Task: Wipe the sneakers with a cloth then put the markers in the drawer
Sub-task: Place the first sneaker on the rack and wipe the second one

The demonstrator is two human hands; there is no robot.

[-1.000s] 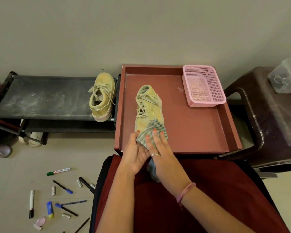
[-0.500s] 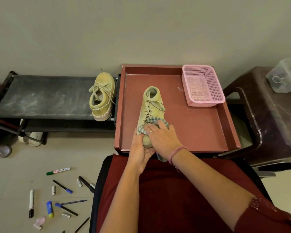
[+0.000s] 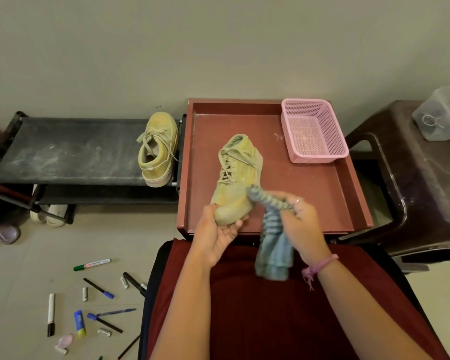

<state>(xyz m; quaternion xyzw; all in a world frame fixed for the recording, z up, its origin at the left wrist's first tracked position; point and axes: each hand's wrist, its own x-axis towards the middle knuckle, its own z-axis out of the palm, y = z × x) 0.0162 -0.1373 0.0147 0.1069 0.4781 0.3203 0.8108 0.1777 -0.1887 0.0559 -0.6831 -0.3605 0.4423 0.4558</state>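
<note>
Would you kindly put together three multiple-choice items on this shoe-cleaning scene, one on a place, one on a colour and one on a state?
1. Where does the second yellow-green lace-up sneaker sit?
A. on the black shoe rack
B. in the basket
C. on the floor

2. What colour is the perforated plastic basket?
A. blue
B. pink
C. white

3. What is the right hand doing?
A. resting open on the red-brown tray
B. picking up a marker
C. gripping the blue-grey striped cloth

Answers: 1 A, it rests at the rack's right end; 2 B, its mesh is pink; 3 C, the fingers curl round the cloth beside the sneaker that the left hand holds by its toe.
</note>
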